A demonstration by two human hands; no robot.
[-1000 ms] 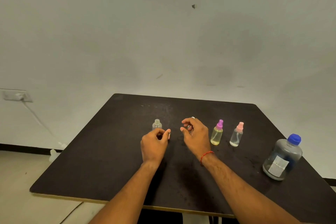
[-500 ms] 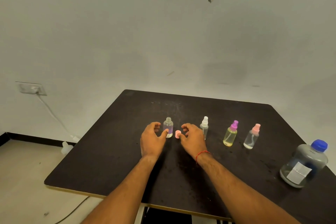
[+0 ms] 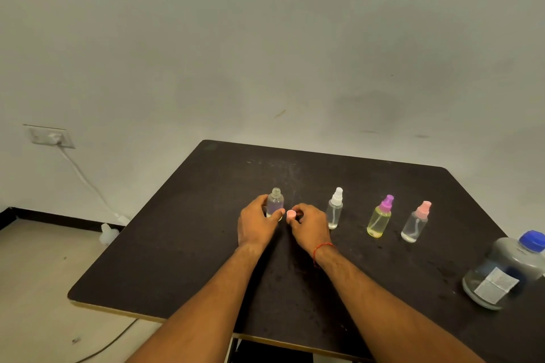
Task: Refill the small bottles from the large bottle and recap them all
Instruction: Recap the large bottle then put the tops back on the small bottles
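Observation:
A small clear bottle [image 3: 275, 201] with no cap stands on the black table [image 3: 182, 250]; my left hand [image 3: 256, 224] grips its body. My right hand [image 3: 309, 225] pinches a small pink cap [image 3: 291, 214] just right of that bottle. Further right stand three capped spray bottles: a white-topped one [image 3: 335, 209], a purple-topped one with yellow liquid [image 3: 380, 216] and a pink-topped one [image 3: 416, 222]. The large clear bottle [image 3: 505, 270] with a blue cap stands at the table's right edge, apart from both hands.
The table's back edge meets a grey wall. A wall socket [image 3: 51, 136] with a white cable hangs at the left. A small white object [image 3: 108, 233] lies on the floor beside the table's left edge.
The view has shifted left, so the bottles appear further right. My left hand has closed around the uncapped bottle. My right hand now holds the pink cap beside it.

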